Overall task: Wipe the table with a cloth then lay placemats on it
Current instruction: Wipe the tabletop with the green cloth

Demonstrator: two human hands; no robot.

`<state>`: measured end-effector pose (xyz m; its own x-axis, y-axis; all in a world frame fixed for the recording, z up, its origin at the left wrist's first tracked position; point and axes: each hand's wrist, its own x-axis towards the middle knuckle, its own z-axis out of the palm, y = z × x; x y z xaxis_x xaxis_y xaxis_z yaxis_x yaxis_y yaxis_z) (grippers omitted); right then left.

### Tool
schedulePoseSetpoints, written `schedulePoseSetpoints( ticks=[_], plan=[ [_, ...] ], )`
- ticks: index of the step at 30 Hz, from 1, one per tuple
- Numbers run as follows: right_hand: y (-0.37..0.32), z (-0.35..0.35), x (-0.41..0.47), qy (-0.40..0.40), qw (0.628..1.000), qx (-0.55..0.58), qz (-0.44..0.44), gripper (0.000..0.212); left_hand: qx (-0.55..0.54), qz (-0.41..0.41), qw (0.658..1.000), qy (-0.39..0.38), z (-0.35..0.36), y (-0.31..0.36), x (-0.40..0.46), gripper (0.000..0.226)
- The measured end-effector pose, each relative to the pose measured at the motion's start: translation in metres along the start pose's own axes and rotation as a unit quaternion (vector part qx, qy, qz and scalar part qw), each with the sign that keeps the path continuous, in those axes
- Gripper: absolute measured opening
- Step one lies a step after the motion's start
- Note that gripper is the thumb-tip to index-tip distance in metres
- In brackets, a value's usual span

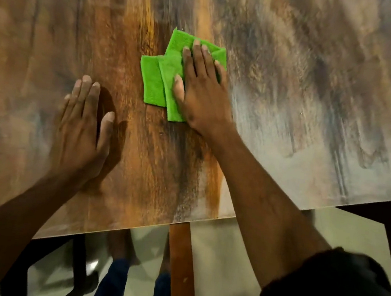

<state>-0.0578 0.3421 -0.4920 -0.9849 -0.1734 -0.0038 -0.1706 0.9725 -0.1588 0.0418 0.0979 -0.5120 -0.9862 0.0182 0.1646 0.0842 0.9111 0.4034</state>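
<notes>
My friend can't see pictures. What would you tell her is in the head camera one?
A person's right hand presses a folded bright green cloth flat on a worn brown wooden table, wiping it. Their left hand rests flat on the table beside it. No placemats are in view.

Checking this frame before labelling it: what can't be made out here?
- Placemats: none in the head view; the frame edges cut off the table.
- Green cloth: its right part is hidden under the right hand.
- Table grain: smeared by motion blur.
- Left hand: palm contact not visible.
</notes>
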Motion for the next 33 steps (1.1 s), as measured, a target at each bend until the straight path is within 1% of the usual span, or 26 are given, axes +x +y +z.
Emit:
schedulePoseSetpoints(
  ticks=[2, 4, 6, 9, 12, 14, 17, 19, 21, 23, 24, 27, 29, 31, 33],
  plan=[
    [-0.008, 0.001, -0.048, 0.001, 1.0, -0.003, 0.005, 0.07, 0.008, 0.005, 1.0, 0.005, 0.001, -0.001, 0.0, 0.064],
    [-0.023, 0.002, -0.109, -0.028, 1.0, 0.006, -0.001, 0.073, 0.015, 0.006, 1.0, 0.012, 0.002, -0.001, 0.0, 0.063],
    [-0.033, 0.001, -0.164, -0.059, 0.998, 0.014, -0.03, 0.078, 0.015, 0.008, 1.0, 0.015, 0.002, -0.001, -0.002, 0.063],
    [-0.016, -0.002, -0.21, -0.068, 0.997, -0.005, -0.033, 0.083, 0.008, 0.012, 1.0, 0.004, 0.0, -0.001, -0.002, 0.063],
    [0.014, -0.004, -0.214, -0.051, 0.999, -0.017, 0.001, 0.081, 0.006, 0.012, 1.0, -0.003, -0.002, 0.006, -0.004, 0.066],
    [0.028, -0.004, -0.198, -0.041, 0.999, -0.004, 0.01, 0.079, 0.01, 0.005, 1.0, -0.001, 0.001, 0.025, -0.007, 0.066],
    [0.045, -0.007, -0.135, -0.013, 0.999, 0.004, 0.031, 0.08, 0.026, 0.013, 1.0, -0.004, 0.016, 0.064, -0.008, 0.065],
    [0.057, -0.011, -0.09, -0.019, 0.999, 0.0, 0.041, 0.082, 0.035, 0.019, 0.999, -0.01, 0.026, 0.081, -0.006, 0.063],
    [0.062, -0.009, -0.071, -0.021, 0.999, -0.007, 0.036, 0.079, 0.039, 0.009, 0.999, -0.007, 0.031, 0.084, -0.006, 0.061],
    [0.048, -0.003, -0.087, -0.021, 0.998, -0.013, 0.054, 0.076, 0.003, -0.006, 1.0, 0.012, 0.033, 0.081, -0.007, 0.058],
    [0.031, -0.001, -0.105, -0.024, 0.997, -0.011, 0.072, 0.078, -0.028, -0.013, 0.999, 0.026, 0.033, 0.079, -0.008, 0.056],
    [-0.035, -0.002, -0.17, -0.066, 0.994, 0.012, 0.09, 0.091, -0.133, -0.044, 0.988, 0.068, 0.027, 0.079, -0.01, 0.05],
    [-0.061, -0.001, -0.204, -0.08, 0.993, 0.031, 0.082, 0.095, -0.164, -0.053, 0.982, 0.078, 0.022, 0.079, -0.01, 0.049],
    [-0.047, -0.001, -0.222, -0.069, 0.993, 0.033, 0.094, 0.091, -0.163, -0.046, 0.983, 0.068, 0.021, 0.08, -0.011, 0.049],
    [-0.012, -0.002, -0.232, -0.045, 0.991, 0.016, 0.128, 0.087, -0.149, -0.041, 0.987, 0.053, 0.021, 0.081, -0.011, 0.05]
  ],
)
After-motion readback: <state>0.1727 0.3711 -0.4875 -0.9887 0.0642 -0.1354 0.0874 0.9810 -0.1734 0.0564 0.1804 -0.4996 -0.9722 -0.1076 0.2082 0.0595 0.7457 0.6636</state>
